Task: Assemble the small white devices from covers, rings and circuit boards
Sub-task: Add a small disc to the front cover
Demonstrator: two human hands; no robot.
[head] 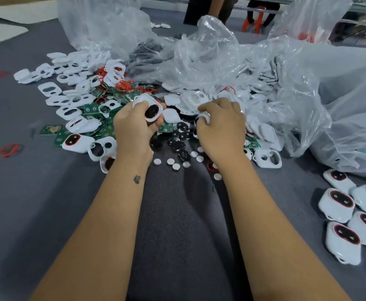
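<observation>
My left hand [132, 124] grips a white cover [150, 107] with a black pad and a red ring set inside it, lifted above the heap. My right hand [221, 127] sits just to its right, fingers curled down and pinching a small white piece [206, 116] at the pile; what that piece is cannot be told. Loose white covers [69, 111], green circuit boards [92, 108], red rings [124, 85], black pads [178, 135] and small white discs [170, 161] lie scattered on the grey table [47, 203] around both hands.
Several finished white devices [338, 205] with red-ringed black centres lie at the right edge. Crumpled clear plastic bags [297, 88] of parts spread across the back and right. A stray red ring [9, 149] lies at the left. A person stands beyond the table.
</observation>
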